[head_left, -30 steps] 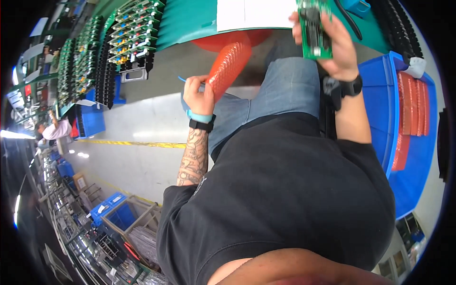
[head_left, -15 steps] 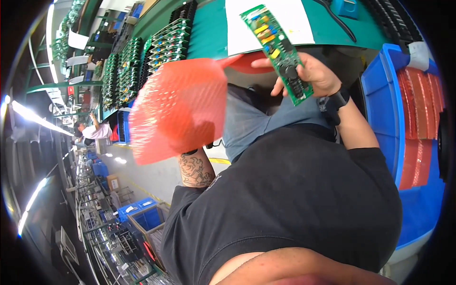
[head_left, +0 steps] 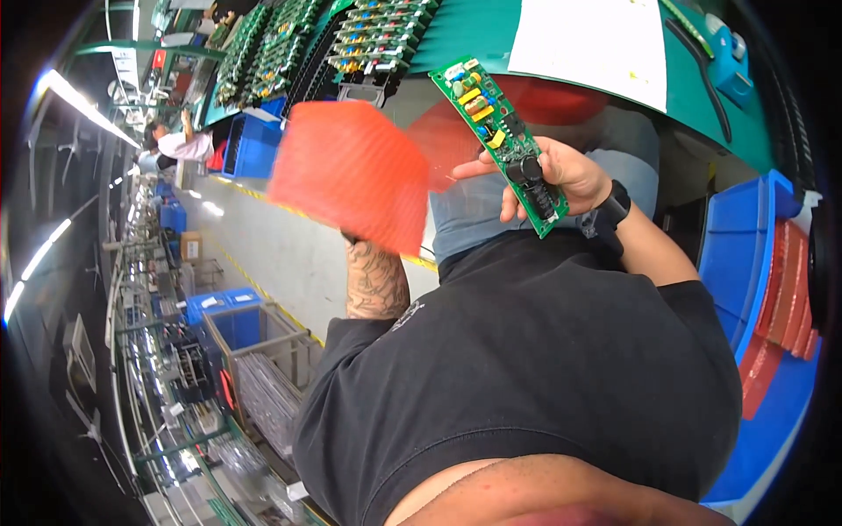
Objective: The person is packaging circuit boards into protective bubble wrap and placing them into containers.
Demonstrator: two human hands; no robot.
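A long green circuit board (head_left: pixel 498 145), with yellow, blue and black components, lies tilted in my right hand (head_left: pixel 570 175). The thumb presses its near part from above, with fingers beneath and one reaching out left. To the left, a red bubble-wrap bag (head_left: pixel 351 171) hangs blurred in the air, carried by my left hand, whose fingers it hides. Only my left forearm (head_left: pixel 377 276) shows below the bag. More blurred red film (head_left: pixel 544 110) spreads behind the board, over my lap; whether it belongs to the same bag I cannot tell.
A green bench (head_left: pixel 478 39) bears a white sheet (head_left: pixel 588 44), a black-handled tool (head_left: pixel 702 70) and a blue device (head_left: pixel 730 70). Racked boards (head_left: pixel 386 35) stand at its left. A blue bin (head_left: pixel 737 237) with red bubble-wrap bags (head_left: pixel 785 298) sits right. Someone (head_left: pixel 180 140) works far left.
My view has turned, so the bench shifts right. The red bag has swung and folded into a smaller shape at the left. The circuit board stays in my right hand, slightly lower.
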